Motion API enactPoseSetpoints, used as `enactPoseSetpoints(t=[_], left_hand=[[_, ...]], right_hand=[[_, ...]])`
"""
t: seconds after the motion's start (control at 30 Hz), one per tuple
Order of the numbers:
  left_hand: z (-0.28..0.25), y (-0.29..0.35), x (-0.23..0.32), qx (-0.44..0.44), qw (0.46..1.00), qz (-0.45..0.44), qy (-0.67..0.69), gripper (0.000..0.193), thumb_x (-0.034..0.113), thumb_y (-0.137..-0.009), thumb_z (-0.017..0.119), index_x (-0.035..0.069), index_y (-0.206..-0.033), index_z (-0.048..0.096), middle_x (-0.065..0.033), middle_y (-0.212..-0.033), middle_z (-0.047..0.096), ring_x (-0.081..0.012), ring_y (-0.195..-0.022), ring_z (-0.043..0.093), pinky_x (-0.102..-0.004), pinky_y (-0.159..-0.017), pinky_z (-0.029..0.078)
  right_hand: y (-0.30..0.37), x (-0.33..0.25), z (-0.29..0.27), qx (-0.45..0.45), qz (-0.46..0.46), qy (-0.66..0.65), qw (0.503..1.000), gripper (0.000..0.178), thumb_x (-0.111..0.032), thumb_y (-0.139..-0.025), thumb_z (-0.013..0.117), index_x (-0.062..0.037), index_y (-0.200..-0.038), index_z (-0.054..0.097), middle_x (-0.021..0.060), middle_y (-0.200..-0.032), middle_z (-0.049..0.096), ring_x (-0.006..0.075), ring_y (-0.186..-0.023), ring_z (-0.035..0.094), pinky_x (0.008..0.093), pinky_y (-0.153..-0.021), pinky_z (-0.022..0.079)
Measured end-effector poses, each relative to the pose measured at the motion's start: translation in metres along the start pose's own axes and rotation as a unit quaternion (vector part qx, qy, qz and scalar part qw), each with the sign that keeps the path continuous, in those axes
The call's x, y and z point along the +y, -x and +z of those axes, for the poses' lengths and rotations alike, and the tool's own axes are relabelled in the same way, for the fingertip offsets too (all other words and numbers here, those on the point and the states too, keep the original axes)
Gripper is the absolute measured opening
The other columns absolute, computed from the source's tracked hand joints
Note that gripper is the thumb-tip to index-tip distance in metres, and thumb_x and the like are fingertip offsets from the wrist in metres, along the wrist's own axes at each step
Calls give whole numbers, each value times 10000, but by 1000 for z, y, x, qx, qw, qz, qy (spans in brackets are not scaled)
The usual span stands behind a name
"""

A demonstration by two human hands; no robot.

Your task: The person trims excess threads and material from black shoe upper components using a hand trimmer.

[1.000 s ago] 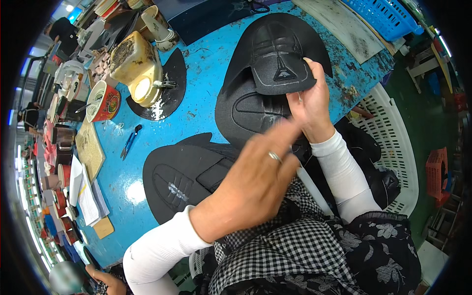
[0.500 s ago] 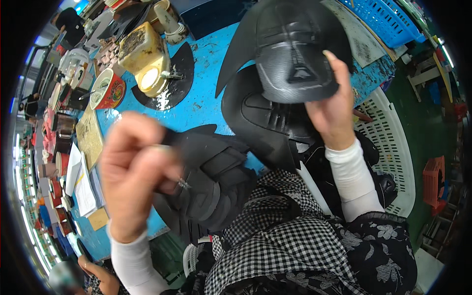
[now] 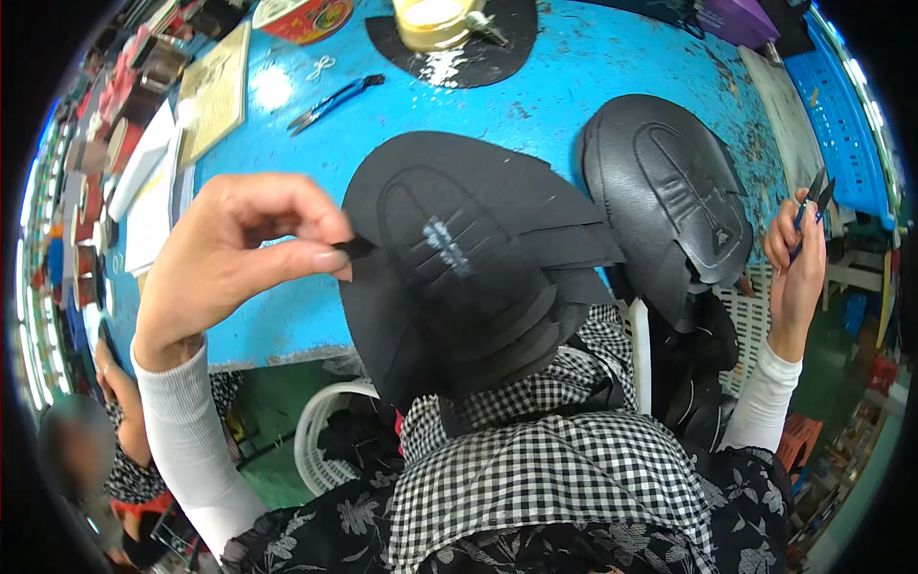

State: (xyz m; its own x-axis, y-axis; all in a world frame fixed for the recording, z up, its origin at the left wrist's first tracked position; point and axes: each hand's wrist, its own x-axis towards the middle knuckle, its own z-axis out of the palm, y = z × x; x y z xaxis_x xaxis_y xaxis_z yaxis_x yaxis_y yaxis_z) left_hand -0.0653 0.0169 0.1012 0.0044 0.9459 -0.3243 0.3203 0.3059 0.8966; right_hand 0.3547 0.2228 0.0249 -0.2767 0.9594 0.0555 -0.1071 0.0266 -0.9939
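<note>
My left hand (image 3: 234,253) pinches a small black scrap (image 3: 358,248) between thumb and forefinger. Just beside it a pile of thin black flat pieces (image 3: 382,182) overhangs the near table edge; the top one carries an oval outline, slits and a pale printed mark. At the far right, raised, my right hand (image 3: 798,277) holds small snips (image 3: 819,196) with dark blades pointing up and a blue handle. Between the hands lie glossy black leather pieces (image 3: 622,163), stacked, with raised lines and a triangular cutout.
Blue-handled snips (image 3: 335,105) lie on the blue table (image 3: 287,163). Beyond are a glue pot (image 3: 435,38) on a black sheet and a red bowl (image 3: 306,21). A white basket (image 3: 751,320) stands at right; another person (image 3: 124,411) sits at lower left.
My right hand no longer holds the leather piece; it has moved right and now has snips. The leather lies on the stack. My left hand still pinches beside the black pieces; the view has shifted.
</note>
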Motion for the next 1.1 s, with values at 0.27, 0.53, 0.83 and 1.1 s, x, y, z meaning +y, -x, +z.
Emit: enactPoseSetpoints(t=[0.27,0.53,0.83,1.1], left_hand=[[32,-31,-17,-92,989,62,-96,63,2,-832,659,-23,-886,638,-42,-762,635,-98,-731,577,-243,-662,469],[36,-65,-24,-157,964,83,-198,91,109,-784,710,34,-831,685,-77,-770,666,-212,-691,625,-305,-636,494],[36,-72,-28,-119,954,119,-249,104,96,-741,714,25,-800,667,-119,-726,646,-279,-655,612,-354,-584,467],[31,-70,-37,-21,935,198,-294,175,121,-712,759,11,-789,647,-110,-707,640,-240,-609,585,-323,-562,446]], right_hand=[[-2,-17,124,-322,-33,219,920,176,-86,-956,548,-6,-1106,504,7,-794,543,44,-654,492,202,-562,398],[-27,-18,174,-489,-30,305,817,123,-117,-911,636,-33,-920,546,3,-625,535,80,-539,518,235,-521,401],[-31,-6,186,-585,-207,345,704,140,-123,-818,671,-90,-889,555,73,-684,575,282,-606,582,366,-517,417],[-25,5,197,-560,-319,393,656,162,-134,-731,711,-77,-791,571,52,-642,502,259,-578,548,364,-496,416]])
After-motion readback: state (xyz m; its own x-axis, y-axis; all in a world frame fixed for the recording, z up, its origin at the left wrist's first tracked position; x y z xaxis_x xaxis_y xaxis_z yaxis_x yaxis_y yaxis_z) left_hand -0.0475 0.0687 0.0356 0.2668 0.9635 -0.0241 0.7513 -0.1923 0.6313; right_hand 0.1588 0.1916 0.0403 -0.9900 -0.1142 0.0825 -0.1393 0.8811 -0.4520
